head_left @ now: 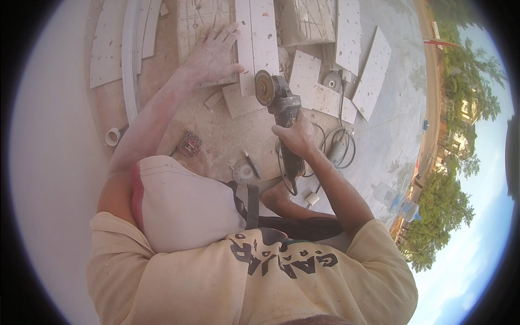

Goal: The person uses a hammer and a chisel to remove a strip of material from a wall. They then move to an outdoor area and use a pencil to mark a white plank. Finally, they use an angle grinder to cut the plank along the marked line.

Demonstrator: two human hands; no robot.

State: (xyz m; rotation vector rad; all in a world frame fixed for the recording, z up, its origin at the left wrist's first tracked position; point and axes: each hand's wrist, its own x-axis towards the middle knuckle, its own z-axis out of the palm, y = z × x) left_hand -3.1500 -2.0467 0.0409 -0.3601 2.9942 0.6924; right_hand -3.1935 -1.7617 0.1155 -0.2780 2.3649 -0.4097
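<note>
My right hand (297,135) is wrapped round the body of an angle grinder (287,106), its disc tilted up beside the near end of a long white speckled tile strip (264,40). Dusty and spread, my left hand (213,57) rests at the left edge of a second, narrower strip (245,46) that lies alongside the first. Beneath that hand is a pale, scored block (197,24). The grinder's cord loops down from the rear of its handle. Whether the disc is spinning cannot be made out.
Around lie more tile pieces (372,73), a second scored block (307,21), another grinder (337,146) with a cord, a loose disc (245,171) with a pen on it, a tape measure (189,144), a white pipe end (112,137) and a long metal straightedge (130,65). A floor edge runs along the right.
</note>
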